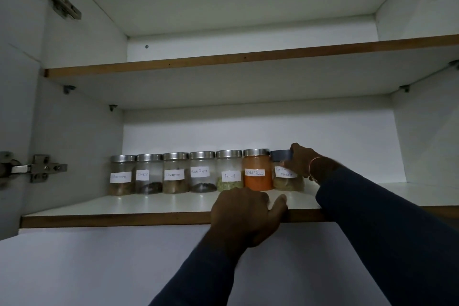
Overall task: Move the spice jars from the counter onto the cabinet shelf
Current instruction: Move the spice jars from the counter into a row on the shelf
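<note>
Gripping the rightmost jar (288, 180), right hand (301, 160) curled round it; left hand (242, 216) on shelf edge (111, 220), grip unclear.

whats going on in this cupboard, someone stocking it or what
A person is lining up labelled spice jars on the lower cabinet shelf. The right hand grips the garam masala jar, which stands at the right end of the row, right beside the red chilli powder jar. The left hand rests on the shelf's front edge. Seven jars stand in the row in all.
</note>
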`<action>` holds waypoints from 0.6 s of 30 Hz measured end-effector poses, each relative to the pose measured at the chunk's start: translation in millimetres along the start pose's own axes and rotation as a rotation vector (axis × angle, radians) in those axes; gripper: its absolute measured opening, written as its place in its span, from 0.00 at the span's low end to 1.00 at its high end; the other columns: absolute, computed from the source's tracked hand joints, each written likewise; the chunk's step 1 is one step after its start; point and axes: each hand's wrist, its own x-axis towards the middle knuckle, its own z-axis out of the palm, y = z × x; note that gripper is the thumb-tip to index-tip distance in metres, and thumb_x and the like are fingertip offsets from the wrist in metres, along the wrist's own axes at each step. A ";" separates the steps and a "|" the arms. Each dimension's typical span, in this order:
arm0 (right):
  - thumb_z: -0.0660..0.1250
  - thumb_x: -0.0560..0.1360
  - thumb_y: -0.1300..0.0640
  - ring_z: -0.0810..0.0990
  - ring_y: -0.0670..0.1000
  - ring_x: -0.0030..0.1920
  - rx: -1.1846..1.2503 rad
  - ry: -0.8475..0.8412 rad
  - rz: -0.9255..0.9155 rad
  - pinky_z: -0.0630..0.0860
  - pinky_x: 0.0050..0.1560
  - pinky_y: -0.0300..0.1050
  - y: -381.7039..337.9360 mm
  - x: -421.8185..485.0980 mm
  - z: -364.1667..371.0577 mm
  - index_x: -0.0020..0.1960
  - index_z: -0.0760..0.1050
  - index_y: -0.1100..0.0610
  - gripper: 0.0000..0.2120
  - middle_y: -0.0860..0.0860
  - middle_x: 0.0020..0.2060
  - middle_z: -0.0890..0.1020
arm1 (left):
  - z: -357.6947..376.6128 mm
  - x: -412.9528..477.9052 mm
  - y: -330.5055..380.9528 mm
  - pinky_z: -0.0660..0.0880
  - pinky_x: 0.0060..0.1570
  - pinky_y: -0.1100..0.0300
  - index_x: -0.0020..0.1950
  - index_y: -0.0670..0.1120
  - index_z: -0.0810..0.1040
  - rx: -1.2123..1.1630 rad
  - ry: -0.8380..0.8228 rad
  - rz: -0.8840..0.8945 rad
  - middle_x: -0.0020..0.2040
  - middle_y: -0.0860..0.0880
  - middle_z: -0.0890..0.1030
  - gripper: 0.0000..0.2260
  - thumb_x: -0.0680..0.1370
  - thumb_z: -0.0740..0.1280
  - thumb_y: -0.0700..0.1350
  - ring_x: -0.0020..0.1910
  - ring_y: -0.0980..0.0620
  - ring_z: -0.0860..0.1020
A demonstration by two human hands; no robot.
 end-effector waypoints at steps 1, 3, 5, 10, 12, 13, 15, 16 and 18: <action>0.65 0.78 0.51 0.77 0.56 0.50 -0.011 -0.003 -0.005 0.76 0.43 0.46 1.3 1.1 0.5 0.66 0.65 0.60 0.21 0.59 0.60 0.77 | 1.0 -0.2 -0.1 0.66 0.34 0.59 0.40 0.48 0.78 0.005 0.008 -0.002 0.33 0.49 0.77 0.33 0.76 0.38 0.65 0.32 0.52 0.72; 0.64 0.79 0.51 0.76 0.55 0.49 -0.023 -0.002 -0.016 0.73 0.38 0.43 2.7 4.0 2.3 0.66 0.64 0.60 0.21 0.59 0.60 0.77 | 2.1 0.0 0.0 0.66 0.34 0.59 0.41 0.49 0.79 0.007 0.018 -0.011 0.33 0.50 0.77 0.33 0.76 0.39 0.65 0.31 0.53 0.72; 0.64 0.79 0.52 0.77 0.56 0.51 -0.027 0.005 -0.020 0.74 0.39 0.43 3.3 6.6 5.0 0.67 0.64 0.60 0.21 0.59 0.60 0.77 | 3.1 -0.7 0.5 0.69 0.35 0.59 0.42 0.49 0.80 -0.004 0.031 -0.025 0.34 0.50 0.79 0.33 0.75 0.39 0.65 0.32 0.53 0.74; 0.63 0.80 0.53 0.78 0.58 0.59 -0.041 0.018 -0.007 0.76 0.56 0.48 2.6 11.2 8.1 0.68 0.63 0.60 0.20 0.59 0.61 0.77 | 6.2 -2.5 2.2 0.73 0.39 0.60 0.42 0.50 0.80 -0.025 0.064 -0.064 0.34 0.51 0.79 0.33 0.75 0.39 0.66 0.33 0.54 0.75; 0.63 0.80 0.53 0.78 0.58 0.59 -0.031 0.015 0.000 0.76 0.59 0.50 2.4 13.3 8.9 0.68 0.63 0.60 0.20 0.59 0.61 0.77 | 6.4 -3.0 2.6 0.74 0.39 0.60 0.42 0.50 0.79 -0.039 0.064 -0.074 0.34 0.51 0.79 0.33 0.75 0.39 0.66 0.33 0.54 0.75; 0.63 0.79 0.53 0.78 0.58 0.60 -0.028 0.010 0.009 0.76 0.60 0.51 3.3 14.0 9.8 0.68 0.63 0.60 0.21 0.60 0.61 0.77 | 6.2 -3.0 2.8 0.74 0.39 0.60 0.42 0.50 0.79 -0.042 0.067 -0.074 0.34 0.51 0.79 0.33 0.75 0.39 0.66 0.33 0.54 0.75; 0.65 0.79 0.52 0.77 0.59 0.60 -0.032 -0.002 0.025 0.76 0.61 0.51 4.2 14.8 12.0 0.69 0.63 0.60 0.23 0.60 0.62 0.76 | 5.9 -3.2 2.6 0.74 0.39 0.60 0.41 0.50 0.79 -0.050 0.066 -0.079 0.34 0.51 0.79 0.33 0.75 0.39 0.66 0.33 0.54 0.75; 0.65 0.78 0.51 0.76 0.59 0.61 -0.051 0.010 0.023 0.75 0.61 0.52 3.6 14.5 12.2 0.70 0.62 0.59 0.25 0.60 0.63 0.75 | 5.5 -3.2 2.8 0.74 0.39 0.60 0.41 0.50 0.79 -0.052 0.064 -0.082 0.34 0.51 0.79 0.33 0.75 0.40 0.66 0.33 0.54 0.75; 0.66 0.77 0.48 0.71 0.61 0.66 -0.137 0.127 -0.034 0.71 0.66 0.57 -1.4 13.6 10.0 0.73 0.60 0.56 0.29 0.60 0.68 0.70 | 4.2 -3.1 4.1 0.75 0.40 0.59 0.41 0.50 0.79 -0.049 0.062 -0.087 0.34 0.51 0.78 0.32 0.75 0.40 0.66 0.33 0.54 0.75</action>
